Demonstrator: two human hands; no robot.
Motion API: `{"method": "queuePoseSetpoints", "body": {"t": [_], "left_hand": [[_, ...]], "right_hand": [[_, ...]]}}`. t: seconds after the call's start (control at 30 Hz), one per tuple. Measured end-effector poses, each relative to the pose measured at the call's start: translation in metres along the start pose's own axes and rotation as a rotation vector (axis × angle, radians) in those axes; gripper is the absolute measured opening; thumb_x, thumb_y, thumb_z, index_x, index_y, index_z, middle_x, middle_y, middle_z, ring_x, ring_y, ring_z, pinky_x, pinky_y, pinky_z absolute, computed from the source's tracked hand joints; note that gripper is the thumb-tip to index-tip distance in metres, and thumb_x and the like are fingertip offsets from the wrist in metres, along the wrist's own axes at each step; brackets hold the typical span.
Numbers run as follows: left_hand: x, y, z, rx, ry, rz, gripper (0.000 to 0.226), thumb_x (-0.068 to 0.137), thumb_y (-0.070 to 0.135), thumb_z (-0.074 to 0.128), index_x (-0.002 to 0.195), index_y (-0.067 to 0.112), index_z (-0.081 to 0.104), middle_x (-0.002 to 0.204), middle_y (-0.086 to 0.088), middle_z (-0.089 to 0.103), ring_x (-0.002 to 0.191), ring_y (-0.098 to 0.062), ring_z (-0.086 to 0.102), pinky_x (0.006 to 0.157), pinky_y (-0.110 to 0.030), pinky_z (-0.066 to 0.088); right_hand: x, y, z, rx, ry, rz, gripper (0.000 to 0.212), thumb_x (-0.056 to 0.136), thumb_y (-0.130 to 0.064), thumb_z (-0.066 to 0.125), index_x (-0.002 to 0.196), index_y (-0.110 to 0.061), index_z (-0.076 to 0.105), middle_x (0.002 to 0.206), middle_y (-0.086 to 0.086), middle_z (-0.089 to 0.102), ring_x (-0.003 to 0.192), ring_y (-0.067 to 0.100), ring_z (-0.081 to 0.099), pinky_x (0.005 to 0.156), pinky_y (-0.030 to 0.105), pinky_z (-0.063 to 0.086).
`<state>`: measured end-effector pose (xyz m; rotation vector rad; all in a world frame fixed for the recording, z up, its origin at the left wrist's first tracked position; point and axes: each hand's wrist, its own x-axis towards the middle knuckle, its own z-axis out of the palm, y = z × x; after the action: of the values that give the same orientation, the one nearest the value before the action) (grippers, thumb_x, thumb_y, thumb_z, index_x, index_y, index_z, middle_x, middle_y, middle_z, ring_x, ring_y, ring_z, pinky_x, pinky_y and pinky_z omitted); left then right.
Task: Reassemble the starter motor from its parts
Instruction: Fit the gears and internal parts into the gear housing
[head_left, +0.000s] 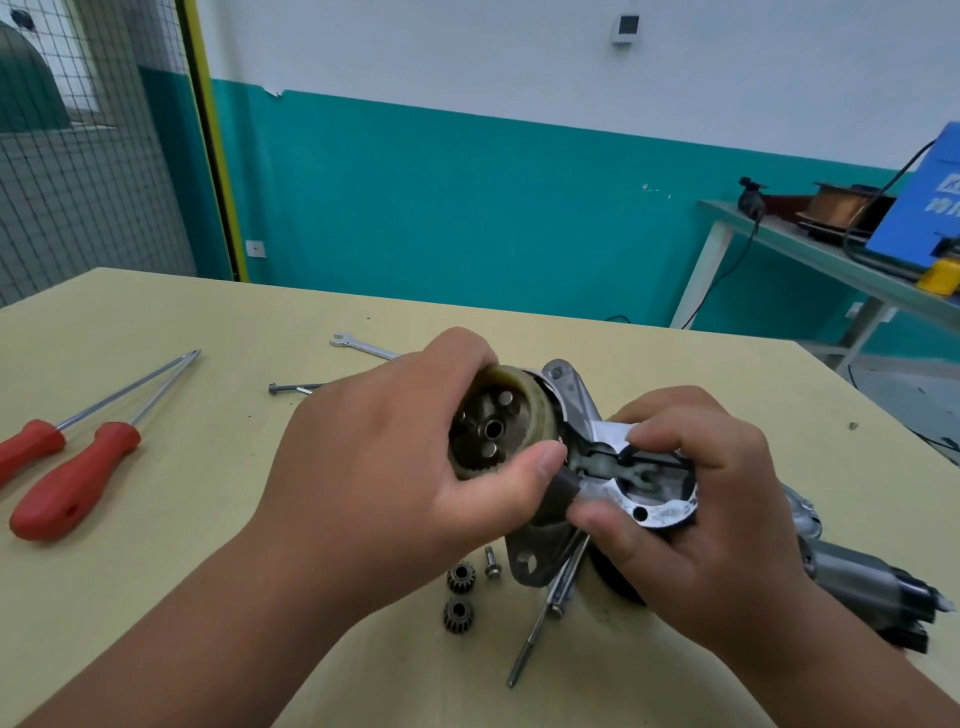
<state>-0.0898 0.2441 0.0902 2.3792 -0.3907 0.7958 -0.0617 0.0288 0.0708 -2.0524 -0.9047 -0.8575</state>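
Observation:
I hold the aluminium starter housing above the table. My left hand grips the yellowish ring-gear drum seated in it; three pins and a centre hole show inside the drum. My right hand grips the housing's round solenoid opening, and its fingers pinch the dark shift fork lying across it. Two small planet gears and a short bolt lie on the table below. The motor body lies at the right, partly hidden by my right wrist.
Two red-handled screwdrivers lie at the left. A spanner and a long bolt lie behind my hands; another long bolt lies under the housing. The table's right edge is close. A second bench with equipment stands at the far right.

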Motion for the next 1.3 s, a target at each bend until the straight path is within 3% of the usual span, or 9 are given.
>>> {"method": "queuePoseSetpoints", "body": {"t": [0.27,0.47,0.57,0.67,0.8,0.93,1.07,1.17,1.3], "left_hand": [[-0.001,0.002,0.002,-0.019,0.099,0.077,0.05,0.077,0.067,0.057,0.107,0.028,0.064,0.08,0.018,0.058,0.073,-0.014,0.05,0.057,-0.027,0.045],[-0.002,0.007,0.01,-0.041,0.066,-0.198,0.047,0.074,0.082,0.044,0.095,0.04,0.048,0.079,0.019,0.064,0.073,-0.005,0.059,0.054,-0.027,0.039],[-0.001,0.006,0.016,-0.066,0.034,-0.337,0.05,0.073,0.087,0.036,0.095,0.044,0.046,0.09,0.037,0.063,0.075,-0.003,0.061,0.053,-0.03,0.04],[0.001,0.002,0.019,-0.084,-0.039,-0.446,0.054,0.069,0.09,0.03,0.092,0.044,0.047,0.068,0.017,0.068,0.064,-0.006,0.064,0.053,-0.031,0.043],[0.006,-0.007,0.019,-0.161,-0.107,-0.553,0.07,0.063,0.095,0.028,0.089,0.035,0.054,0.07,0.009,0.07,0.073,-0.011,0.065,0.062,-0.036,0.045],[0.007,-0.012,0.012,-0.314,-0.135,-0.433,0.066,0.075,0.098,0.028,0.096,0.042,0.057,0.081,0.017,0.07,0.075,-0.004,0.063,0.064,-0.039,0.047],[0.007,-0.015,0.006,-0.206,-0.267,-0.274,0.055,0.078,0.092,0.024,0.119,0.062,0.046,0.093,0.022,0.07,0.089,0.003,0.063,0.073,-0.04,0.056],[0.008,-0.013,0.004,-0.066,-0.345,-0.191,0.056,0.076,0.092,0.029,0.125,0.067,0.036,0.111,0.033,0.06,0.103,0.009,0.056,0.08,-0.031,0.054],[0.006,-0.008,0.003,0.094,-0.328,-0.15,0.051,0.074,0.09,0.024,0.116,0.064,0.036,0.104,0.028,0.059,0.091,0.005,0.056,0.068,-0.027,0.05]], "right_hand": [[0.0,0.002,0.002,0.046,0.028,-0.036,0.038,0.095,-0.072,0.053,0.1,-0.036,0.045,0.092,-0.006,0.051,0.076,0.026,0.061,0.053,0.042,0.054],[-0.007,0.008,0.007,0.026,-0.003,-0.006,0.045,0.096,-0.064,0.058,0.113,-0.024,0.049,0.101,-0.005,0.052,0.079,0.024,0.059,0.061,0.044,0.051],[-0.008,0.003,0.011,-0.042,-0.02,-0.011,0.043,0.095,-0.06,0.06,0.116,-0.024,0.046,0.102,-0.01,0.048,0.078,0.014,0.053,0.063,0.028,0.047],[-0.008,0.0,0.018,-0.161,-0.065,0.008,0.036,0.09,-0.057,0.064,0.108,-0.027,0.053,0.095,-0.018,0.041,0.074,0.003,0.044,0.062,0.015,0.04],[-0.013,-0.002,0.026,-0.209,-0.066,-0.023,0.04,0.093,-0.054,0.063,0.113,-0.021,0.054,0.096,-0.017,0.038,0.076,0.004,0.042,0.061,0.017,0.036],[-0.013,-0.003,0.023,-0.101,0.018,0.082,0.045,0.089,-0.055,0.063,0.12,-0.028,0.044,0.1,-0.029,0.039,0.078,0.0,0.052,0.062,0.009,0.04],[-0.011,0.0,0.018,-0.011,0.065,0.098,0.048,0.088,-0.057,0.064,0.122,-0.031,0.043,0.116,-0.044,0.043,0.089,-0.001,0.057,0.065,0.016,0.046],[-0.01,0.0,0.015,-0.031,0.058,0.072,0.05,0.096,-0.067,0.053,0.122,-0.026,0.043,0.107,-0.033,0.043,0.083,0.0,0.053,0.066,0.015,0.043],[-0.008,0.003,0.014,-0.144,-0.023,0.042,0.045,0.093,-0.063,0.057,0.115,-0.026,0.046,0.096,-0.016,0.044,0.073,0.006,0.047,0.057,0.02,0.041]]}}
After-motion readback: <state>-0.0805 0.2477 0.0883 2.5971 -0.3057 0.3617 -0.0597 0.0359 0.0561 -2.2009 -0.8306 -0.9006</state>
